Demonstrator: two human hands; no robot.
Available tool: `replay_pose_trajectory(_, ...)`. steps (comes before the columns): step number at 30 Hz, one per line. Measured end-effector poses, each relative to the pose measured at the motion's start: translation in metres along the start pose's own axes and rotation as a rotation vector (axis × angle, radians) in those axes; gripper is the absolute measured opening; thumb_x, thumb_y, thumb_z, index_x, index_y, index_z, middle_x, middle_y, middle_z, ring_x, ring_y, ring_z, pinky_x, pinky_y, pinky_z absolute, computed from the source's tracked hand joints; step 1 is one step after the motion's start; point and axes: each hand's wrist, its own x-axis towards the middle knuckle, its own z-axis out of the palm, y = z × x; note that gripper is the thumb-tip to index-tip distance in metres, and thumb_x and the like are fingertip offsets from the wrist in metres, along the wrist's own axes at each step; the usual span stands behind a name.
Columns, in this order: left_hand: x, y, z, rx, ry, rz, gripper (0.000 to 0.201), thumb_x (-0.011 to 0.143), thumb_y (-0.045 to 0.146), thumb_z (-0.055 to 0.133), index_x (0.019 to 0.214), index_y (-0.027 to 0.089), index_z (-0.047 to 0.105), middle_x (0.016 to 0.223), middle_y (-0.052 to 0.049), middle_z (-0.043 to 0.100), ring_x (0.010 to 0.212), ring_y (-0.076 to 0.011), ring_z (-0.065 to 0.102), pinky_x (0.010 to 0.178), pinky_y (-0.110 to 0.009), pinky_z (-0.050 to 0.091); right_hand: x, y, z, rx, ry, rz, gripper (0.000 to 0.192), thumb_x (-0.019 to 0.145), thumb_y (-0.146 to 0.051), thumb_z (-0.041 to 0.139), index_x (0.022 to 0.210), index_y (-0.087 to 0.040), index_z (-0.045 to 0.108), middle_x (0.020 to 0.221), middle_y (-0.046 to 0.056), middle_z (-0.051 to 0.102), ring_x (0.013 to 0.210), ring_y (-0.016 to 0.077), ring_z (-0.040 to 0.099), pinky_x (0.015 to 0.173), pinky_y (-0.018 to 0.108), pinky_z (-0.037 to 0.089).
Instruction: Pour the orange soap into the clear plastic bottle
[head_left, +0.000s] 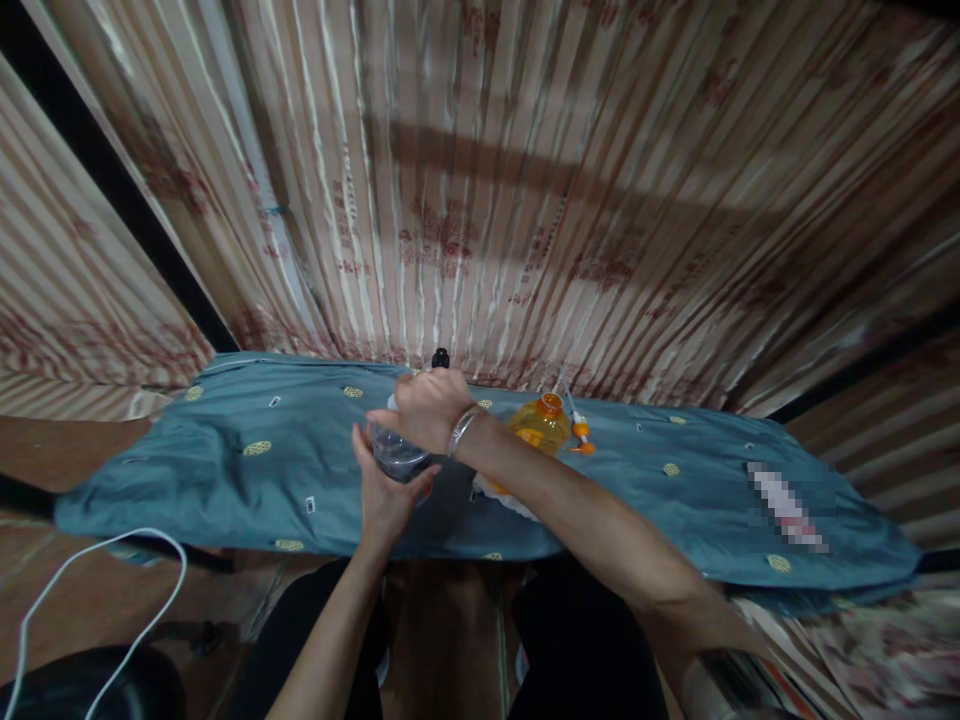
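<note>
**On the blue cloth: two hands around a small clear bottle**

At the near edge of the board we hold a clear bottle (pixel 397 455) upright between both hands. Our left hand (pixel 384 492) cups it from below and from the side, with the fingers curled around its body, so that it cannot turn or tip. Our right hand (pixel 427 408) comes over from the right and closes on the top part, where a dark spray head (pixel 440 357) stands up behind the knuckles; we judge that this grip is for turning the top, but the cap itself is hidden. The bottle looks transparent, and we cannot tell how much liquid it has inside.

Just to the right, behind our right forearm, stands an orange bottle (pixel 541 424) with an open neck, filled with yellow liquid. Its orange cap with a thin tube (pixel 579 431) lies beside it on the blue cloth (pixel 285 450). A white cable (pixel 97 590) hangs at the lower left.
</note>
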Motion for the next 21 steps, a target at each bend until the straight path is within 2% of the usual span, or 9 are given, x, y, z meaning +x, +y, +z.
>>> replay_pose_trajectory(2, 0.000, -0.004, 0.005, 0.024, -0.004, -0.120, 0.144, 0.055, 0.045, 0.107, 0.176, 0.019, 0.033, 0.170, -0.028, 0.062, 0.154, -0.0468, 0.067, 0.123, -0.059, 0.059, 0.003, -0.002, -0.001, -0.157, -0.148, -0.013, 0.046, 0.119, -0.051, 0.067, 0.110, -0.012, 0.087, 0.111, 0.018, 0.092, 0.114, 0.0328, 0.089, 0.099, 0.040, 0.064)
replay_pose_trajectory(5, 0.001, -0.011, 0.007, 0.049, -0.004, -0.209, 0.109, 0.054, 0.043, 0.105, 0.150, 0.022, 0.057, 0.141, -0.020, 0.080, 0.135, -0.0464, 0.078, 0.111, -0.059, 0.064, 0.006, -0.003, -0.005, -0.287, -0.219, -0.013, 0.048, 0.122, -0.050, 0.059, 0.127, -0.010, 0.085, 0.120, 0.023, 0.091, 0.118, 0.0332, 0.088, 0.097, 0.038, 0.063)
replay_pose_trajectory(7, 0.003, -0.014, 0.006, 0.050, -0.009, -0.215, 0.084, 0.054, 0.041, 0.104, 0.127, 0.027, 0.063, 0.120, -0.013, 0.084, 0.124, -0.0438, 0.081, 0.106, -0.057, 0.065, 0.006, -0.002, -0.007, -0.316, -0.241, -0.023, 0.053, 0.125, -0.052, 0.052, 0.134, -0.010, 0.082, 0.123, 0.022, 0.090, 0.120, 0.0314, 0.087, 0.096, 0.036, 0.061)
replay_pose_trajectory(9, 0.005, -0.016, 0.006, 0.051, -0.015, -0.222, 0.072, 0.054, 0.040, 0.102, 0.112, 0.030, 0.062, 0.105, -0.007, 0.083, 0.116, -0.0408, 0.083, 0.101, -0.053, 0.066, 0.006, 0.001, -0.009, -0.331, -0.264, -0.051, 0.053, 0.126, -0.054, 0.050, 0.137, -0.011, 0.079, 0.126, 0.021, 0.090, 0.122, 0.0305, 0.085, 0.095, 0.035, 0.061)
replay_pose_trajectory(12, 0.005, -0.015, 0.006, 0.057, -0.015, -0.232, 0.069, 0.052, 0.042, 0.102, 0.106, 0.031, 0.060, 0.097, -0.003, 0.080, 0.109, -0.0381, 0.083, 0.096, -0.050, 0.066, 0.005, 0.005, -0.012, -0.333, -0.289, -0.115, 0.047, 0.125, -0.051, 0.055, 0.140, -0.012, 0.077, 0.129, 0.019, 0.089, 0.126, 0.0302, 0.083, 0.097, 0.034, 0.060)
replay_pose_trajectory(16, 0.004, -0.012, 0.007, 0.058, -0.021, -0.231, 0.072, 0.052, 0.046, 0.099, 0.110, 0.030, 0.060, 0.099, -0.004, 0.080, 0.107, -0.0372, 0.082, 0.095, -0.050, 0.065, 0.004, 0.008, -0.022, -0.355, -0.315, -0.229, 0.037, 0.124, -0.042, 0.061, 0.138, -0.011, 0.078, 0.129, 0.019, 0.089, 0.127, 0.0304, 0.081, 0.100, 0.034, 0.058)
replay_pose_trajectory(21, 0.004, -0.011, 0.008, 0.054, -0.017, -0.217, 0.073, 0.052, 0.043, 0.098, 0.112, 0.032, 0.058, 0.102, -0.005, 0.080, 0.116, -0.0391, 0.081, 0.101, -0.053, 0.064, 0.015, 0.011, -0.028, -0.340, -0.361, -0.310, 0.026, 0.118, -0.029, 0.073, 0.136, -0.011, 0.080, 0.117, 0.014, 0.090, 0.113, 0.0291, 0.083, 0.095, 0.034, 0.057)
